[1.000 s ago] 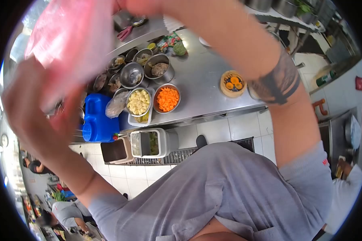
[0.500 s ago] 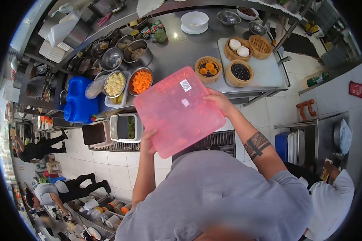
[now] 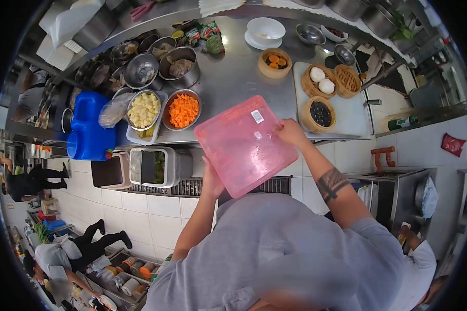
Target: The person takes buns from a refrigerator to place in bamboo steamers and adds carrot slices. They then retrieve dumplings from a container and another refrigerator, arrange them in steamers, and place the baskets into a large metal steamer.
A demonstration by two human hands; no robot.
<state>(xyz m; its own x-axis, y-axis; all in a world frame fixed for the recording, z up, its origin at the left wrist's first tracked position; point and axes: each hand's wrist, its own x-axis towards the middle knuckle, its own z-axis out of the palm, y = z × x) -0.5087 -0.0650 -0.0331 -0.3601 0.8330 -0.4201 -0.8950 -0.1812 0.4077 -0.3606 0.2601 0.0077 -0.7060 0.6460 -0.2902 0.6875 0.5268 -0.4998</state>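
Observation:
A pink translucent plastic box or lid with two white labels is held tilted in front of my body at the counter's edge. My left hand grips its lower left side, its fingers partly behind the plastic. At the upper right edge, my right hand is closed on it. Beyond it on the steel counter is a bamboo steamer with orange rounds. To the left sits a steel bowl of diced orange pieces, beside a bowl of pale cubes.
A white board bears a steamer with white buns and one with dark contents. A blue jug stands left, with bins below. Co-workers are at lower left and a person in white at lower right.
Both my hands and the pink plastic have shifted right relative to the bowls. The steamer with orange rounds now sits farther back, apart from the one with dark contents. The view has turned slightly.

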